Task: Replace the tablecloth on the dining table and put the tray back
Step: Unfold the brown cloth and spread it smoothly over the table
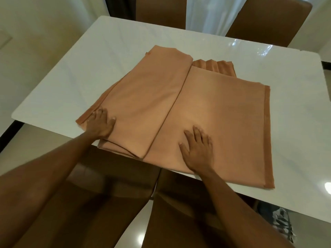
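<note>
Head view, tablecloth (223, 111): peach cloth, partly folded, lying on the near half of the white table (86, 61), its near edge at the table's front edge.
Left hand (101, 124): flat, fingers straight, pressing the folded left part near its left hem.
Right hand (198, 149): flat, fingers spread, resting on the wider right panel.
Hold: neither hand grasps anything.
Chairs (268, 20): brown, two behind the table.

Tablecloth (206, 111): matt peach cloth w/ stitched hem. Desk (89, 68) under it: glossy white, smooth. Chairs (268, 20) beyond desk: smooth brown upholstery.
</note>
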Available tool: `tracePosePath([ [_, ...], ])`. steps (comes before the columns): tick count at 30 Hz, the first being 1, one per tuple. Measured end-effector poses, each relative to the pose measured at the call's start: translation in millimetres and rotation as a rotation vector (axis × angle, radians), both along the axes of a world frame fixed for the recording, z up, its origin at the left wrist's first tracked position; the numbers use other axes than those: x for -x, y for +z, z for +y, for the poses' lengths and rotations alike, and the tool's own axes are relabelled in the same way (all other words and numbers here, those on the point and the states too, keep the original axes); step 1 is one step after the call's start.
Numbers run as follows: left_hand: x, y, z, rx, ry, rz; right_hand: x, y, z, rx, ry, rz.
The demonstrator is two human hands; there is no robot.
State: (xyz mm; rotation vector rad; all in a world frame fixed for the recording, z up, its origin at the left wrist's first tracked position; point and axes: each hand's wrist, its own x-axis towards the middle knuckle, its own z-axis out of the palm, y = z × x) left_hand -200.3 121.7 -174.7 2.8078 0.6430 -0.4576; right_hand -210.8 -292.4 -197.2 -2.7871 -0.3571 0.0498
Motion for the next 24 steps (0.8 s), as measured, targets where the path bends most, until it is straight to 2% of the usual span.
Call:
tracePosePath([
  [7,29,7,31,-0.042,0.189,0.072,-4,1,-8,-0.002,-0.028,-0.029],
  [8,28,10,29,-0.031,0.204,0.045,-5,1,-5,-0.014,-0.049,-0.027],
  [10,30,21,11,-0.008,0.164,-0.125,-8,4,6,-0.048,-0.119,0.005],
  [12,30,29,-14,-0.008,0.004,-0.27,-11,12,23,-0.096,-0.202,0.026],
  [15,22,28,-43,0.016,-0.201,-0.186,-16,20,61,-0.214,-0.126,-0.019],
  [18,7,23,-50,0.032,-0.179,-0.134,-22,18,106,-0.213,0.036,-0.013],
  [21,-7,20,-40,0.033,-0.105,-0.017,-24,10,139,-0.15,-0.014,0.072],
  [24,-16,20,-10,0.032,-0.088,0.066,-22,2,149,-0.06,-0.051,0.05],
])
